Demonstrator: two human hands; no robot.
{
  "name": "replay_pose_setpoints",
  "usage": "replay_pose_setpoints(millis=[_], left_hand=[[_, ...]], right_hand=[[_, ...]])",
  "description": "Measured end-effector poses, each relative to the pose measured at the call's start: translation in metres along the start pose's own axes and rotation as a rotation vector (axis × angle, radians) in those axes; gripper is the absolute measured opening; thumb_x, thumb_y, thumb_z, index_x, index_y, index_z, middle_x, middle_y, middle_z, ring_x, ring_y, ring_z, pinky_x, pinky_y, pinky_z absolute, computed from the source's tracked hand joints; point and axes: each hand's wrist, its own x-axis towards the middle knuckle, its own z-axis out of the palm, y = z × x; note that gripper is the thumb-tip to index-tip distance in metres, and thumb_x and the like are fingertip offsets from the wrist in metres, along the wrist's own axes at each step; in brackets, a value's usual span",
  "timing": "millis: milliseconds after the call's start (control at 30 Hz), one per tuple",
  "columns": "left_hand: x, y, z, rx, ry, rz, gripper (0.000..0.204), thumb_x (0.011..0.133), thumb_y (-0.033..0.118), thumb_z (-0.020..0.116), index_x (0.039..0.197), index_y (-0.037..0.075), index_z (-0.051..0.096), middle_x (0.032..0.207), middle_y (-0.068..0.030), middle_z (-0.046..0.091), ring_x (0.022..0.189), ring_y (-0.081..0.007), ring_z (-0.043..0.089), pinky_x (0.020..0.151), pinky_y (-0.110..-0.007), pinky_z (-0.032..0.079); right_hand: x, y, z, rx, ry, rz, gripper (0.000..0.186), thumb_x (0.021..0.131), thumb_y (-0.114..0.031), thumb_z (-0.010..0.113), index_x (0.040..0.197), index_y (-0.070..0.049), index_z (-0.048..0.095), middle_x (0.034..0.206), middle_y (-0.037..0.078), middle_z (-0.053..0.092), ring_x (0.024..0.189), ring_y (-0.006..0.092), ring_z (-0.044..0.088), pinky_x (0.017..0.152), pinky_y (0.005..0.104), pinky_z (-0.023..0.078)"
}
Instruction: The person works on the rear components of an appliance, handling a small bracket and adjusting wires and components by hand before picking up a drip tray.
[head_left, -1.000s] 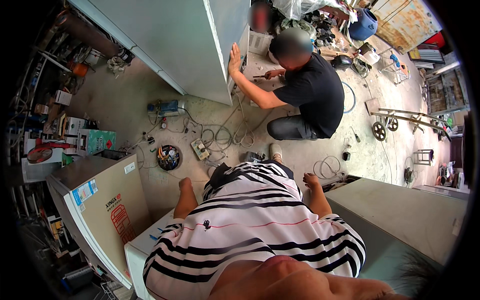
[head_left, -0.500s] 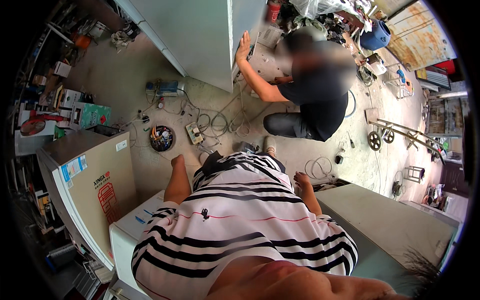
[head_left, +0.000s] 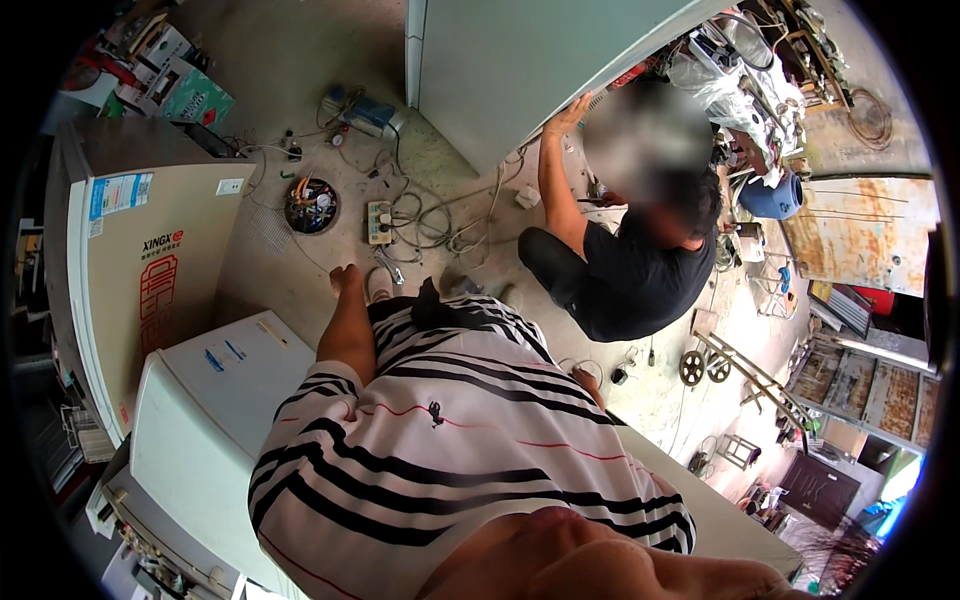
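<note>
My left hand hangs beside my hip, above the concrete floor, its fingers loosely apart and nothing visible in them. Past my other side, my right hand shows only in part, its fingers mostly hidden by my striped shirt. Nearest to my left hand are a power strip and a round container of small tools and parts. In front of me a co-worker in dark clothes squats, one hand against the edge of a tall pale grey cabinet; what their other hand does is unclear.
A boxed appliance and a white chest-like appliance stand at my left. Hoses and cables coil near a blue machine. At right are a hand truck, a blue barrel and piled scrap. A pale panel stands close on my right.
My view has turned, and the tall cabinet now appears farther right. The co-worker's head and body lie lower right in view, with one hand still on the cabinet edge. My right hand is more hidden.
</note>
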Motion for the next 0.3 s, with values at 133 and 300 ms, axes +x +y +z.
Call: replay_pose_setpoints(millis=[133, 300], left_hand=[[-0.026, -0.003, -0.009, -0.207, 0.209, -0.196, 0.052, 0.084, 0.024, 0.066, 0.133, 0.014, 0.054, 0.137, -0.0175, 0.046, 0.113, -0.0336, 0.058, 0.090, -0.047, 0.054], [0.040, -0.039, -0.009, -0.263, 0.160, -0.273, 0.061, 0.082, 0.024, 0.068, 0.139, 0.015, 0.049, 0.143, -0.0182, 0.038, 0.111, -0.0336, 0.059, 0.089, -0.048, 0.055]], right_hand=[[0.012, 0.000, -0.025, 0.095, 0.036, 0.068, 0.030, 0.095, -0.033, 0.056, 0.116, -0.013, 0.062, 0.093, -0.002, 0.066, 0.085, 0.0121, 0.064, 0.066, 0.0331, 0.046], [-0.011, -0.049, -0.010, 0.062, 0.102, 0.069, 0.033, 0.095, -0.036, 0.057, 0.118, -0.012, 0.063, 0.097, -0.001, 0.067, 0.086, 0.0120, 0.065, 0.063, 0.0309, 0.045]])
